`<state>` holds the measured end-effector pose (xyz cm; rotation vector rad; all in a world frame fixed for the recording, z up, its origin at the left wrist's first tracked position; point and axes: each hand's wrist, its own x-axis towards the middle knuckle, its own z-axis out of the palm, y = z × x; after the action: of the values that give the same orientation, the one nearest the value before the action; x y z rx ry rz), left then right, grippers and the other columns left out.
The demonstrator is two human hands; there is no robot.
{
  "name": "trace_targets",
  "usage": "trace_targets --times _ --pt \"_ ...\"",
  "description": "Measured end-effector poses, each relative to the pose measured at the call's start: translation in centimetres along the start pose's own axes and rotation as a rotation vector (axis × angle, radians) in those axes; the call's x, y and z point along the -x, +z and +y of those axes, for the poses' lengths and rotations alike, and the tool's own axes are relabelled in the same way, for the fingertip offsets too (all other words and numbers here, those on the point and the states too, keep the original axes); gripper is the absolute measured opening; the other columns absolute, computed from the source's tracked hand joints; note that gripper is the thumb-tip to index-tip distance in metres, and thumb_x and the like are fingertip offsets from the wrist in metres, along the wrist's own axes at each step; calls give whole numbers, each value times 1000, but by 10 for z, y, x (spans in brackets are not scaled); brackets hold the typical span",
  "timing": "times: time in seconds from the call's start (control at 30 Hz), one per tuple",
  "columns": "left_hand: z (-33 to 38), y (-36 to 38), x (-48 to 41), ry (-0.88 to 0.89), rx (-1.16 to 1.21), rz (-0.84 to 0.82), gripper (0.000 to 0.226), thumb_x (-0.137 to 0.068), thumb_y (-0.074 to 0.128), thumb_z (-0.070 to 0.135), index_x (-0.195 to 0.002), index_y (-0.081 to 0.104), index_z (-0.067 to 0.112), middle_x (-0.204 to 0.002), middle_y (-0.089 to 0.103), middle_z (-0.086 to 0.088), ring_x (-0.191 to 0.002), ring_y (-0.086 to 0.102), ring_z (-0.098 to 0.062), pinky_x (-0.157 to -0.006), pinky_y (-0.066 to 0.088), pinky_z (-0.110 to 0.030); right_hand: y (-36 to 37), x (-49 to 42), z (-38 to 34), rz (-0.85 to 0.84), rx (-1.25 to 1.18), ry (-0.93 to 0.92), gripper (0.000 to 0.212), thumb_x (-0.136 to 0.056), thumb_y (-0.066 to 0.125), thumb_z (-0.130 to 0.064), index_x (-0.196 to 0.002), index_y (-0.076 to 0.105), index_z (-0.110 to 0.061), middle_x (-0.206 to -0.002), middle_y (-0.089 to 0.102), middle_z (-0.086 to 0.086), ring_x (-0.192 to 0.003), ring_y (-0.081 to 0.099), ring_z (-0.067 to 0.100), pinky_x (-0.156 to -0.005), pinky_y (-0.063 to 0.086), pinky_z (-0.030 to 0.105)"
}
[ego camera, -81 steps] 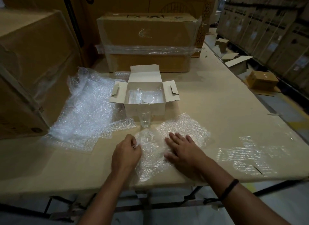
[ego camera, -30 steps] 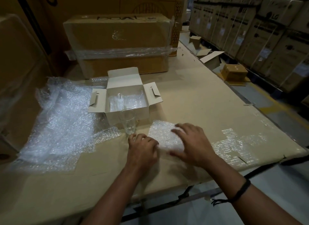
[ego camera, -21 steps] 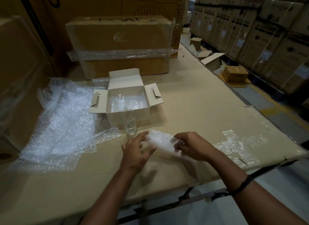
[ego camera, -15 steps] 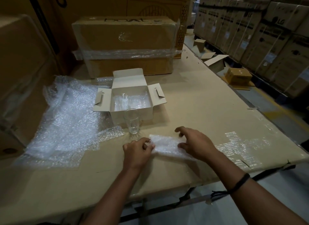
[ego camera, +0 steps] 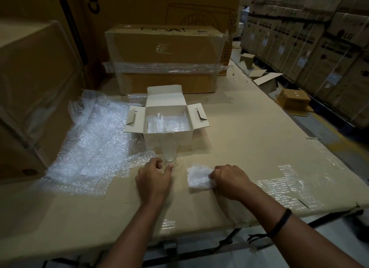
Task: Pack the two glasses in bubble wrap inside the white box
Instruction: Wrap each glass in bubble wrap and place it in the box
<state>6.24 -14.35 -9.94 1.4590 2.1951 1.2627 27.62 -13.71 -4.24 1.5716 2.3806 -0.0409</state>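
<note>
A clear drinking glass (ego camera: 169, 146) stands upright on the table, just in front of the white box (ego camera: 183, 138), waiting to be wrapped. A second glass (ego camera: 159, 120) is already inside the open box, on a lining of bubble wrap. The person's left hand (ego camera: 154, 178) reaches toward the foot of the standing glass with its fingers half curled and gripping nothing. Whether the fingertips touch the base cannot be told. The right hand (ego camera: 229, 181) holds a small folded pad of bubble wrap (ego camera: 198, 178) against the cardboard-covered table (ego camera: 249, 148), fingers curled over its right edge.

The step in hand looks like bringing glass and pad together. It would go best with the glass taken low around the body rather than by the rim, then laid on the opened pad and rolled so the rim and foot are both covered. The pad looks small, so the ends may need tucking in.

A large loose sheet of bubble wrap (ego camera: 95, 140) lies to the left, and brown cartons (ego camera: 165, 54) stand behind.
</note>
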Motion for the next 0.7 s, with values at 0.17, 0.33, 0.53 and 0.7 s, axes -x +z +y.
trace_targets --times 0.17,0.33,0.53,0.7 --pt "-8 10 -36 -91 39 -141 63 -68 81 51 -119 55 27 -105 65 8 -99 58 -26 -88 46 -39 -9 -9 -6 65 -100 78 37 -87 57 -14 -124 53 -18 -114 63 9 -102 61 30 -76 46 33" --pt "-6 30 -56 -76 42 -273 59 -67 79 58 -113 64 25 -106 69 1 -104 60 -27 -93 46 -44 -8 -24 0 209 -580 196 35 -77 61 -10 -106 69 -28 -100 73 -3 -96 65 22 -75 50 29" --pt "-23 29 -47 -51 133 -352 56 -49 70 75 -92 66 38 -93 70 14 -92 65 -15 -87 52 -40 -35 -31 14 361 -1366 228 13 -83 61 3 -85 71 -4 -76 70 12 -66 60 22 -58 48 33" --pt "-35 27 -39 35 211 -430 58 -47 74 80 -95 65 50 -95 70 10 -89 67 -10 -81 55 -40 -69 -48 8 265 -2210 302 13 -84 58 15 -96 62 11 -94 67 24 -82 68 28 -72 61 30"
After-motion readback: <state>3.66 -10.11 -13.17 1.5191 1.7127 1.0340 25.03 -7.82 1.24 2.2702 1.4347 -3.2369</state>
